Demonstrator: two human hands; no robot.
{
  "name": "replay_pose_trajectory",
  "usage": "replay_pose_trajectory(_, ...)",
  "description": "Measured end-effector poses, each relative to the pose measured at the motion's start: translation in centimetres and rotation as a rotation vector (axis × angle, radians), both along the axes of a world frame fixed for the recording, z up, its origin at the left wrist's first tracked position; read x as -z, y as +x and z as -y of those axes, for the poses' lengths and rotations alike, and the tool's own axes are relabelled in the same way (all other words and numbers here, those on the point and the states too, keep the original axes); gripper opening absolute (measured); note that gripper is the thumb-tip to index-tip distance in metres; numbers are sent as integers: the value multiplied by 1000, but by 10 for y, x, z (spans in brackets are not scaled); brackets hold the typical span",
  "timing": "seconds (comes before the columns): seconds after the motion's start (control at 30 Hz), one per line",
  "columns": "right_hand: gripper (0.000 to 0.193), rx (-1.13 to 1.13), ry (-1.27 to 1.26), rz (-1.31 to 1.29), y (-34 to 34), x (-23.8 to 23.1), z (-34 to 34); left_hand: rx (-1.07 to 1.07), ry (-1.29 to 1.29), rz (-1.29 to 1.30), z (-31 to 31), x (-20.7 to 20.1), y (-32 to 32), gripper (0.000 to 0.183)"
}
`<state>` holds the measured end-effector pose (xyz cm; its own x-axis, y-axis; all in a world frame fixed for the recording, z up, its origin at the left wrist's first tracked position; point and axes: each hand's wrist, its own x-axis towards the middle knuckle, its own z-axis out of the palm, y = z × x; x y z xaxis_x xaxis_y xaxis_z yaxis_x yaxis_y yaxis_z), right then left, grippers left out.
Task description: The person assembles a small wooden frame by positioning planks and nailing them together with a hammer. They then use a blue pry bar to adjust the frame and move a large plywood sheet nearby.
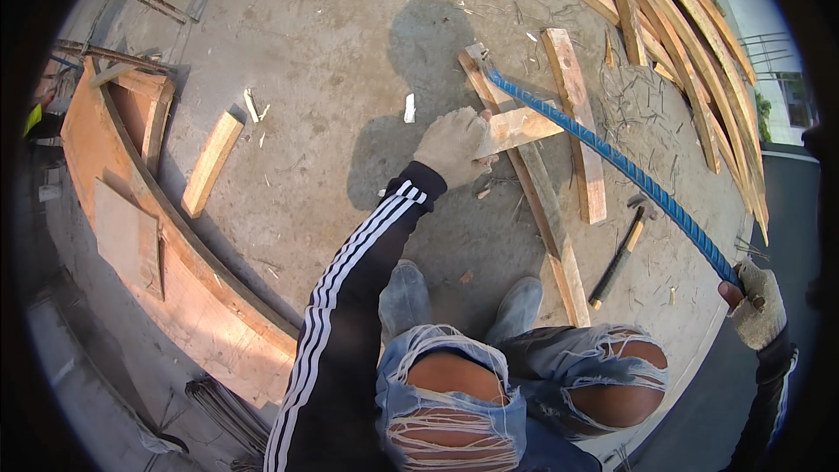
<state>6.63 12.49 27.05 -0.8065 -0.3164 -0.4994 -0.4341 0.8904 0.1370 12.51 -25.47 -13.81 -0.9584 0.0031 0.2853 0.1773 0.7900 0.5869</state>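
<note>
My left hand (pixel 454 147), in a pale work glove, is closed round the near end of a short wooden board (pixel 517 128). That board lies across a longer wooden batten (pixel 546 201) on the floor. Out at the right, my gloved right hand (pixel 757 301) grips the lower end of a long blue ribbed pry bar (pixel 642 179). The bar slants up and left over the short board's far end, and its bent metal tip is by the batten's top end. Beside the batten lies another wooden plank (pixel 577 122).
A claw hammer (pixel 622 255) with a dark grip lies right of the batten. Long timbers (pixel 690 52) are piled at the upper right, with many loose nails (pixel 642 109) before them. At left are a wood block (pixel 212 162) and a large plywood panel (pixel 188 249). My boots (pixel 516 306) stand close to the batten.
</note>
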Motion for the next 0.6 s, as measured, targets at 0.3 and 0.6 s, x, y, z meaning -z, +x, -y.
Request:
replay_pose_trajectory(0.3, 56, -78, 134, -71, -55, -44, 30, 2, 9, 115, 4, -8, -2, 65)
replay_pose_trajectory(0.6, 57, -51, -10, -111, -55, -40, 25, -76, -53, 141, 14, -11, -8, 71)
